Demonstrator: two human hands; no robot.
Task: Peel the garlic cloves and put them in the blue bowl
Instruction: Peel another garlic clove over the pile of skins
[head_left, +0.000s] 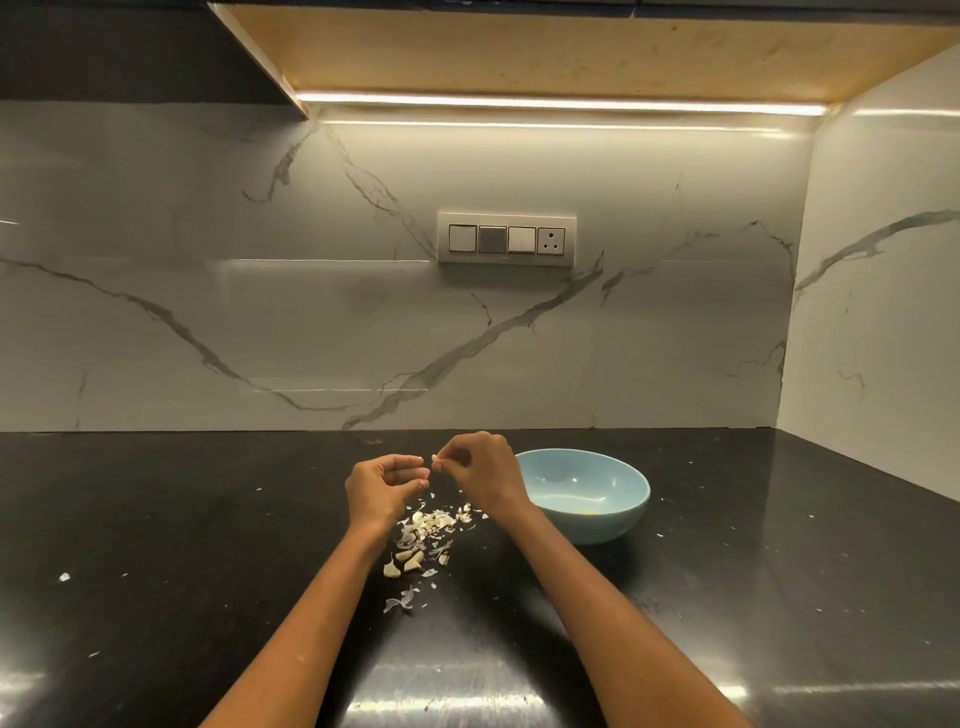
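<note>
A glossy black stone tabletop (208, 519) carries a smooth round blue bowl (584, 493), just right of the hands. The left hand (382, 486) is loosely curled, holding nothing visible. The right hand (480, 470) pinches a pale garlic clove (436, 458). Below lie papery peels (431, 525) and unpeeled cloves (405, 564).

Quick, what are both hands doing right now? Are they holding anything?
Left hand: fingers curled, nothing visible in it; it may pinch a bit of skin, cannot be told.
Right hand: pinching a small pale garlic clove at its fingertips.
</note>
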